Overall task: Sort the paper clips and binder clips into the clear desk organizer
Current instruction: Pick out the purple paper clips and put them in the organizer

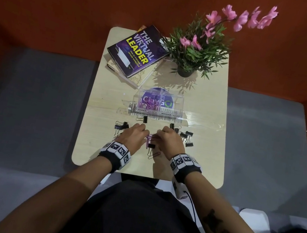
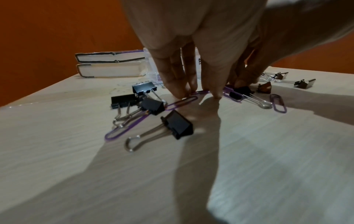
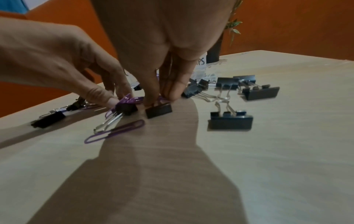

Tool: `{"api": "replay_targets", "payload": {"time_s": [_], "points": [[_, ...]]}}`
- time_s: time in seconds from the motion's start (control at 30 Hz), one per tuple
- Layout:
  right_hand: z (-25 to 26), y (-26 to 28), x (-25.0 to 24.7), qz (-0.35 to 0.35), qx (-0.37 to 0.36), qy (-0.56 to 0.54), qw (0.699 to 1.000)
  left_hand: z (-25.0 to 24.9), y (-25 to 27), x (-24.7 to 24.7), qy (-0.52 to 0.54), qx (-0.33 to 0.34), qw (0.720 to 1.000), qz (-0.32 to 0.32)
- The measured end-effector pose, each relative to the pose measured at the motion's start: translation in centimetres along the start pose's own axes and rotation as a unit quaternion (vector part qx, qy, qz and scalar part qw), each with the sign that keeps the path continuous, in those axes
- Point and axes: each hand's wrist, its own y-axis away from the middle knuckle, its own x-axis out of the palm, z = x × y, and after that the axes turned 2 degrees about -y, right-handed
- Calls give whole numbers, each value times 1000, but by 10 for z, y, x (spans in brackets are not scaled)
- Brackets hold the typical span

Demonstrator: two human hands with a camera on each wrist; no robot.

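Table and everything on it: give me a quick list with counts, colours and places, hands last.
Table: one, light wood.
Organizer: one, clear, table centre; purple paper clips in its left compartment.
Binder clips: about ten, black, loose either side of the hands.
Loose paper clips: a few, purple, by the hands.
Books: two, stacked, far left.
Plant: one, pink flowers, far right.
Left hand, right hand: fingertips down on the clips.

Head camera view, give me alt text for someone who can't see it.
Both hands, left hand and right hand, pick at purple paper clips among scattered black binder clips on a pale table, before a clear organizer already holding purple clips.
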Motion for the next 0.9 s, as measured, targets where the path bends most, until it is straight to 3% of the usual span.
{"api": "replay_targets", "payload": {"time_s": [0.23, 0.4, 0.57, 0.7, 0.9], "points": [[-2, -15, -10, 30, 22, -1, 999, -5, -11, -3, 55, -64, 996, 10], [-14, -17, -8, 37, 25, 8, 999, -4, -11, -1, 132, -132, 982, -23], [-4, -14, -8, 15, 6, 15, 1000, -17, -9, -1, 65, -104, 992, -19], [5, -21, -8, 26, 36, 37, 998, -14, -10, -6, 40, -116, 992, -3], [-1, -26, -14, 57, 53, 16, 997, -6, -13, -19, 163, -232, 959, 17]]}}
